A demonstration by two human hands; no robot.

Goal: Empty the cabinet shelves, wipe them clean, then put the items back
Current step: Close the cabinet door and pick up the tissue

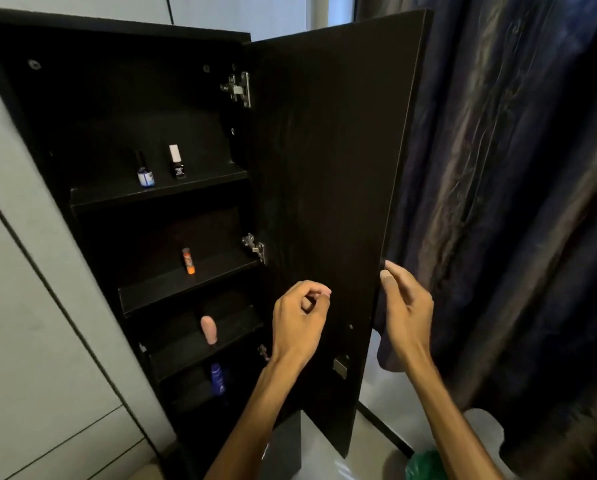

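A tall dark cabinet [41,109] is seen with its door [328,202] swung wide open to the right, in front of a dark curtain [515,202]. The free edge of the door is touched by the right hand [406,299], whose fingers are nearly straight and whose fingertips rest against that edge; nothing is gripped by it. The left hand [299,320] is held in front of the inner face of the door with its fingers loosely curled toward the thumb, and nothing is seen held in it. On the top shelf [158,192] two small bottles are stood side by side: a blue-labelled bottle [145,171] and, just beside it, a white-capped bottle [177,162]. An orange tube [188,260] is stood upright on the second shelf. A pale pink object [209,329] is found on the third shelf, and a blue bottle [217,377] on the lowest one. A green item [425,465] is partly seen on the floor at the bottom right.
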